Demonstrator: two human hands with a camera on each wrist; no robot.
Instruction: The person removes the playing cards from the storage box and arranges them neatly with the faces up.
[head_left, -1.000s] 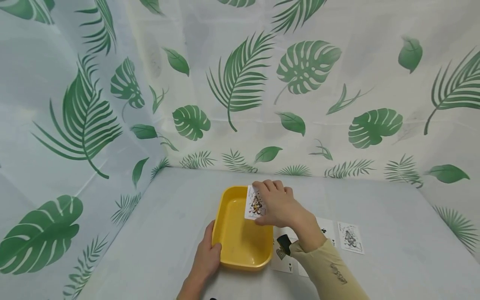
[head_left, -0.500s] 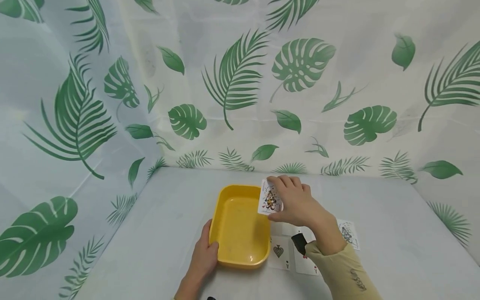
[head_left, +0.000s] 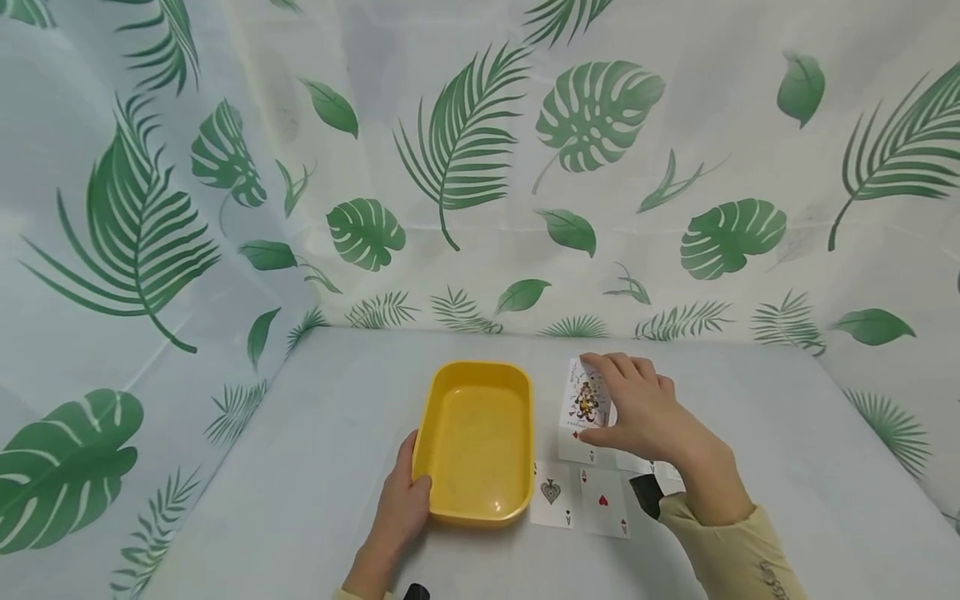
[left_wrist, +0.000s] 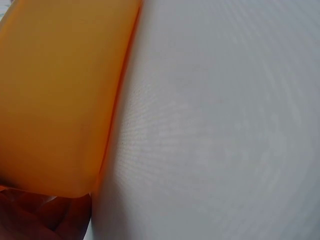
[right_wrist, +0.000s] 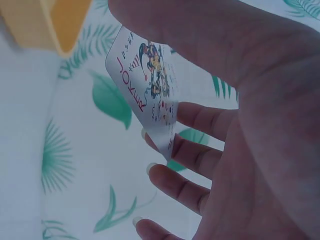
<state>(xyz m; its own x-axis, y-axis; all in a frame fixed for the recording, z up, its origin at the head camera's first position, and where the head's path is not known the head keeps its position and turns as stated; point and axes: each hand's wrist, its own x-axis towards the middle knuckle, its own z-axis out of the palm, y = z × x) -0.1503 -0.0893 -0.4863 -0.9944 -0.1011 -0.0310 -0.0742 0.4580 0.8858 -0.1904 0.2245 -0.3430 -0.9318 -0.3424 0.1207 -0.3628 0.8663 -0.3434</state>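
My right hand (head_left: 641, 408) pinches a coloured joker playing card (head_left: 587, 398) between thumb and fingers, holding it over the laid-out cards. The right wrist view shows that joker card (right_wrist: 145, 75) by its opposite edges, its face toward the palm. Under it in the head view lies a partly covered ace of diamonds (head_left: 577, 450). Nearer me are the ace of spades (head_left: 551, 493) and the ace of hearts (head_left: 603, 502). My left hand (head_left: 402, 496) grips the near left side of a yellow plastic tray (head_left: 480, 442), thumb at the rim. Its side wall (left_wrist: 60, 100) fills much of the left wrist view.
More cards (head_left: 633, 461) lie behind my right wrist, mostly hidden by it. The tray stands right beside the ace of spades. A white tabletop (head_left: 337, 417) meets leaf-printed curtains (head_left: 480, 267) at the back and sides.
My right hand has carried the joker card rightward from over the tray to above the cards. The left hand stays on the tray. The head view has shifted slightly.
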